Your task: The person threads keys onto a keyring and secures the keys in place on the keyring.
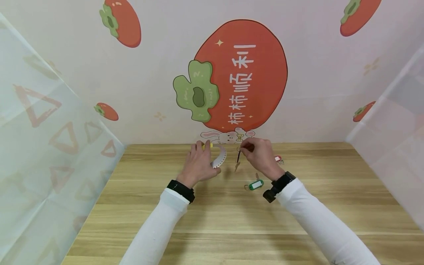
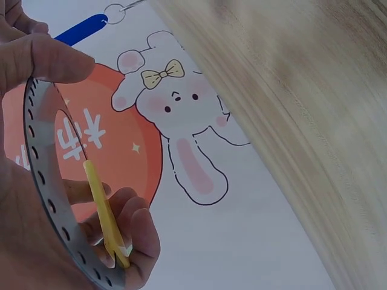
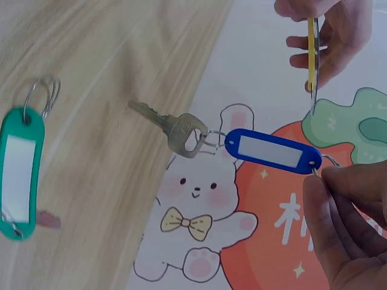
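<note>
My left hand (image 1: 198, 162) holds a curved grey flat band (image 2: 41, 169) with a row of holes along it. A yellow bar (image 2: 101, 202), joined to a thin wire, spans the band's open side against my fingers. To the right, my right hand (image 1: 261, 154) pinches a small metal ring at one end of a blue key tag (image 3: 272, 151) with a white label. From the tag's other end hangs a brass-coloured key (image 3: 184, 134) on a second ring. Tag and key are above the table, apart from the band.
A green key tag (image 1: 255, 184) with rings and a key lies on the wooden table (image 1: 212, 224) below my right hand. Behind that hand lies a red key tag (image 1: 277, 158), partly hidden. A printed wall sheet (image 1: 318, 88) rises at the table's back edge.
</note>
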The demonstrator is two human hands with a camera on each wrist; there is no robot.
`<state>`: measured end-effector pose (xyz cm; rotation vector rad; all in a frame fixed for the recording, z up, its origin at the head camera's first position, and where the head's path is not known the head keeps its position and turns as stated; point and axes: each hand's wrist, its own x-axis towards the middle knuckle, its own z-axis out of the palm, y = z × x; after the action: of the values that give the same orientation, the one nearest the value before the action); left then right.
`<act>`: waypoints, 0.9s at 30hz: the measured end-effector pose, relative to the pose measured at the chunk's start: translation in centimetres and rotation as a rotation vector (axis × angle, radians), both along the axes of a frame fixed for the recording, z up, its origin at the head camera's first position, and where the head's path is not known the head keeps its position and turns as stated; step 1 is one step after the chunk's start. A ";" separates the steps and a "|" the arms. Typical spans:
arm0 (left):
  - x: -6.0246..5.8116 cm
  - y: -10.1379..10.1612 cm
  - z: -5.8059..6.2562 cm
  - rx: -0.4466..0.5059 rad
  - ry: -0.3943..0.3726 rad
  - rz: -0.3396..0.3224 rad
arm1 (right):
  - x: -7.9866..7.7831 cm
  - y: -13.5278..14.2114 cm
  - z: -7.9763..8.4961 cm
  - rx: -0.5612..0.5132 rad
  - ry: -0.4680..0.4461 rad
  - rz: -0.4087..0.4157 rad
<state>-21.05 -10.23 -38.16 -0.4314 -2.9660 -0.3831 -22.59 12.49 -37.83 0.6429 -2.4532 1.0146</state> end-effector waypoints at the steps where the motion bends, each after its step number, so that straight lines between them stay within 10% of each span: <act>1: 0.0 0.0 0.0 0.003 0.003 -0.001 | 0.0 -0.1 0.0 -0.012 -0.001 0.003; 27: 1.0 0.7 0.4 -0.049 0.131 -0.108 | -0.2 -0.7 0.2 -0.139 -0.229 0.064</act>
<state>-20.03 -9.57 -37.74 -0.5993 -2.8378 -0.2818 -22.75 11.77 -37.67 0.5910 -2.5391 1.3377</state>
